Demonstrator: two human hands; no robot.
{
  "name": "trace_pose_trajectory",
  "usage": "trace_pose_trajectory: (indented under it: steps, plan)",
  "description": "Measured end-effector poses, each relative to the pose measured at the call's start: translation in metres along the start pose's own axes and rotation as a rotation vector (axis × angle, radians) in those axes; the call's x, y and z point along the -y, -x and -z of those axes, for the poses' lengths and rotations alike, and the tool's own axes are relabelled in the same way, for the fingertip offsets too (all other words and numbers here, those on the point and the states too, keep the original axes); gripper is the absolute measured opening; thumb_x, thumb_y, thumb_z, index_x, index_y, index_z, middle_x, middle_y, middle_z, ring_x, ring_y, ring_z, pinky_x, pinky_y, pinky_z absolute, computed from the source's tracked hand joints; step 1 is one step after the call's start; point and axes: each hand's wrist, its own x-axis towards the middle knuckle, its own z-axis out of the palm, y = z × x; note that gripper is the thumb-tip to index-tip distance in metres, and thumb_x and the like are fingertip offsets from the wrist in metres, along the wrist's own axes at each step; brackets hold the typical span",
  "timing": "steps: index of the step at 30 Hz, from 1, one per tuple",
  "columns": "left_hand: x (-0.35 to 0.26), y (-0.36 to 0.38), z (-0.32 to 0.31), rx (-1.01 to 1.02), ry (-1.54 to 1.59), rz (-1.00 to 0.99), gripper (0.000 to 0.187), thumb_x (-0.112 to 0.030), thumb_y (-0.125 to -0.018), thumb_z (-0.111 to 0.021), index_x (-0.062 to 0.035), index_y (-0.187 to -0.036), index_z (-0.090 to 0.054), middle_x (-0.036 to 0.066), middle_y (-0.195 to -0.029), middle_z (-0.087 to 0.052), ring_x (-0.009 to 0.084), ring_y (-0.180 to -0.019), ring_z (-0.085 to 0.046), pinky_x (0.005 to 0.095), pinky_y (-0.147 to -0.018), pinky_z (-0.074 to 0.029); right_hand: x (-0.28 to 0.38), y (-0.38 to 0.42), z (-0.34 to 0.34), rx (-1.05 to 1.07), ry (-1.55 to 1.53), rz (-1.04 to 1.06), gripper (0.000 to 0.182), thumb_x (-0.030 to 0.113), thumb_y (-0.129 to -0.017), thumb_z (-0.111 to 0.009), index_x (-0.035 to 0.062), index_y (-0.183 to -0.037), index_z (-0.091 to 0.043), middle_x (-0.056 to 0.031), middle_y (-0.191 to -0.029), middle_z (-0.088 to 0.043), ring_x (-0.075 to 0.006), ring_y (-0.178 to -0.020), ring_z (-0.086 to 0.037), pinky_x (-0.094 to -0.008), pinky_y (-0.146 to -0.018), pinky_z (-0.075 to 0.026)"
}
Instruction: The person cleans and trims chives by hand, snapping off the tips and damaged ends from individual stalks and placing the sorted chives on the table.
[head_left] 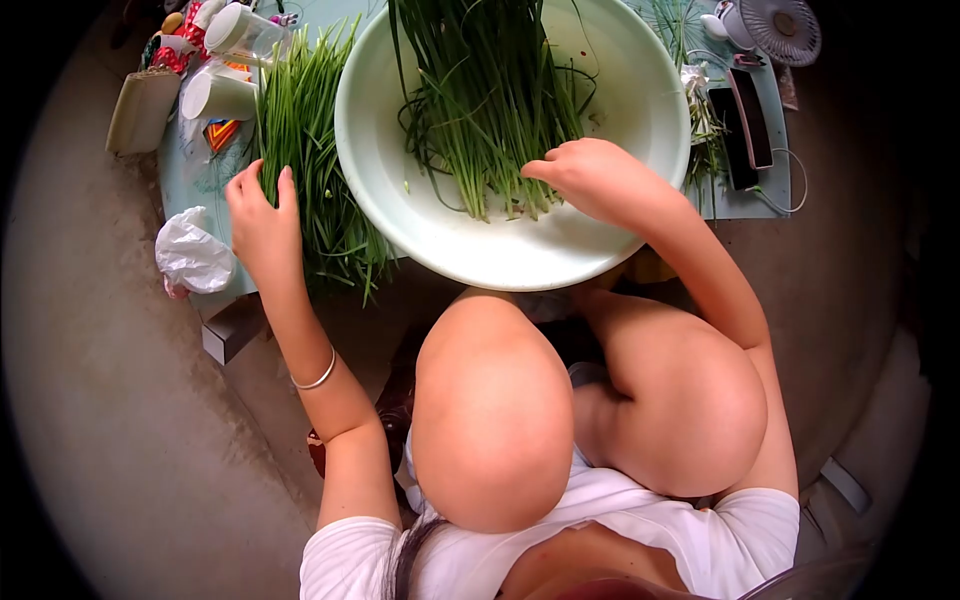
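A large pale basin (640,215) stands in front of my knees with a thick bundle of garlic chives (490,110) in it, cut ends toward me. My right hand (585,178) is over the basin's right side, beside the lower stems. Its fingers are curled together, and anything between them is too small to make out. To the left of the basin lies a second pile of garlic chives (318,150) on the table. My left hand (262,215) is at the left edge of that pile, thumb and fingers apart, with nothing gripped.
At the table's left are a clear plastic cup (240,35), a white cup (218,97) and a crumpled white bag (195,250). On the right are a dark phone (733,138), a cable (800,180), a small fan (780,30) and scattered chive trimmings (705,130).
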Motion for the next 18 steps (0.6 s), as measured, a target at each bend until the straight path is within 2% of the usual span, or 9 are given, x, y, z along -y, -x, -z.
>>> trace_pose_trajectory:
  steps: [2,5,6,8,10,12,16,17,18]
  plan:
    - [-0.008,0.002,0.001,-0.072,0.032,-0.048,0.033,-0.031,-0.089,-0.057,-0.0069,-0.111,-0.059,0.012,-0.116,-0.056,0.0286,-0.099,-0.06,0.0385,-0.082,-0.048,-0.001,-0.005,-0.006,0.063,0.023,-0.023,0.019,0.002,-0.076,-0.056,0.0035,-0.093,-0.063,-0.0135,-0.076,-0.059,-0.0306,-0.08,-0.06,-0.04,-0.072,-0.049]
    - [-0.031,0.006,0.004,-0.113,0.478,-0.123,0.023,-0.017,-0.089,-0.057,-0.0043,-0.107,-0.062,0.013,-0.116,-0.056,0.0288,-0.1,-0.058,0.0381,-0.087,-0.046,-0.005,-0.005,-0.012,-0.045,0.055,0.086,0.013,0.001,-0.075,-0.055,0.0027,-0.087,-0.06,-0.0138,-0.073,-0.059,-0.0308,-0.078,-0.061,-0.0404,-0.07,-0.05]
    - [-0.038,0.01,0.003,-0.107,0.478,-0.123,0.023,-0.017,-0.089,-0.057,-0.0043,-0.107,-0.062,0.013,-0.116,-0.056,0.0288,-0.1,-0.058,0.0381,-0.087,-0.046,-0.004,-0.005,-0.012,-0.043,0.052,0.083,0.013,0.001,-0.075,-0.055,0.0027,-0.087,-0.06,-0.0138,-0.073,-0.059,-0.0308,-0.078,-0.061,-0.0404,-0.07,-0.05]
    - [-0.054,0.015,0.0,-0.178,0.48,-0.27,0.022,-0.015,-0.089,-0.057,-0.0036,-0.107,-0.061,0.014,-0.117,-0.056,0.03,-0.103,-0.057,0.0377,-0.088,-0.045,-0.003,-0.005,-0.007,0.009,0.049,0.014,0.007,0.001,-0.074,-0.055,0.0019,-0.08,-0.057,-0.014,-0.07,-0.058,-0.0313,-0.075,-0.061,-0.0409,-0.069,-0.049]
    - [-0.076,0.025,0.004,-0.117,0.581,-0.269,0.021,-0.011,-0.088,-0.057,-0.0034,-0.107,-0.061,0.015,-0.118,-0.056,0.0304,-0.106,-0.056,0.0382,-0.09,-0.044,0.0,-0.003,0.001,0.014,0.037,-0.013,0.007,0.001,-0.075,-0.055,0.0015,-0.081,-0.058,-0.0138,-0.07,-0.059,-0.0312,-0.073,-0.06,-0.0411,-0.068,-0.049]
    - [-0.087,0.03,0.006,-0.123,0.566,-0.377,0.022,-0.007,-0.085,-0.06,-0.0048,-0.107,-0.062,0.014,-0.118,-0.056,0.0291,-0.106,-0.056,0.0383,-0.089,-0.045,0.003,0.001,0.008,0.02,0.027,-0.036,0.007,0.001,-0.076,-0.055,0.001,-0.081,-0.059,-0.0136,-0.07,-0.059,-0.0311,-0.072,-0.06,-0.0413,-0.067,-0.049]
    - [-0.102,0.039,0.006,-0.092,0.621,-0.473,0.028,-0.003,-0.081,-0.062,-0.0075,-0.108,-0.062,0.013,-0.119,-0.055,0.0288,-0.105,-0.056,0.0377,-0.088,-0.046,0.01,0.019,0.031,-0.158,-0.351,0.036,0.01,0.001,-0.079,-0.061,0.0006,-0.089,-0.062,-0.0114,-0.075,-0.064,-0.0263,-0.072,-0.062,-0.0356,-0.066,-0.05]
    - [-0.107,0.042,0.008,-0.028,0.668,-0.556,0.03,-0.002,-0.079,-0.064,-0.0087,-0.109,-0.062,0.012,-0.12,-0.055,0.0292,-0.105,-0.056,0.038,-0.088,-0.046,0.011,0.022,0.037,-0.209,-0.515,0.062,0.013,0.0,-0.079,-0.063,0.0009,-0.092,-0.063,-0.0098,-0.077,-0.066,-0.0233,-0.073,-0.063,-0.0325,-0.065,-0.05]
    - [-0.112,0.044,0.011,0.038,0.713,-0.642,0.033,-0.001,-0.077,-0.065,-0.01,-0.109,-0.063,0.012,-0.121,-0.054,0.0296,-0.105,-0.055,0.0383,-0.089,-0.046,0.011,0.024,0.042,-0.213,-0.518,0.059,0.013,0.0,-0.079,-0.063,0.0009,-0.092,-0.063,-0.0098,-0.077,-0.066,-0.0233,-0.073,-0.063,-0.0325,-0.065,-0.05]
